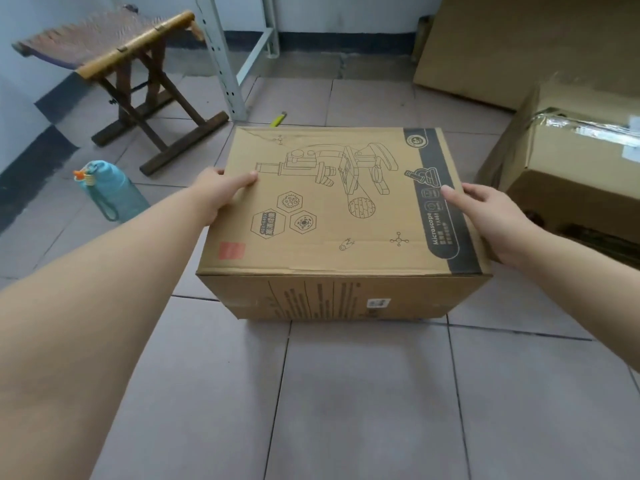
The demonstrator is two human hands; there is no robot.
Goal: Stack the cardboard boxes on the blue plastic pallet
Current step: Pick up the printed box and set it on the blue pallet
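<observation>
A cardboard box point(332, 216) printed with a microscope drawing and a black "Microscope" band fills the middle of the view, over the tiled floor. My left hand point(218, 194) grips its left side with the thumb on the top face. My right hand point(491, 216) grips its right side, thumb on the black band. I cannot tell whether the box rests on the floor or is lifted. No blue plastic pallet is in view.
A folding wooden stool point(114, 64) stands at the back left, and a teal water bottle point(110, 192) lies on the floor beside it. A grey metal shelf post point(221, 60) rises behind. A yellow tool point(278, 119) lies past the box. More cardboard boxes point(581, 168) stand right, with a flat sheet point(512, 46) behind.
</observation>
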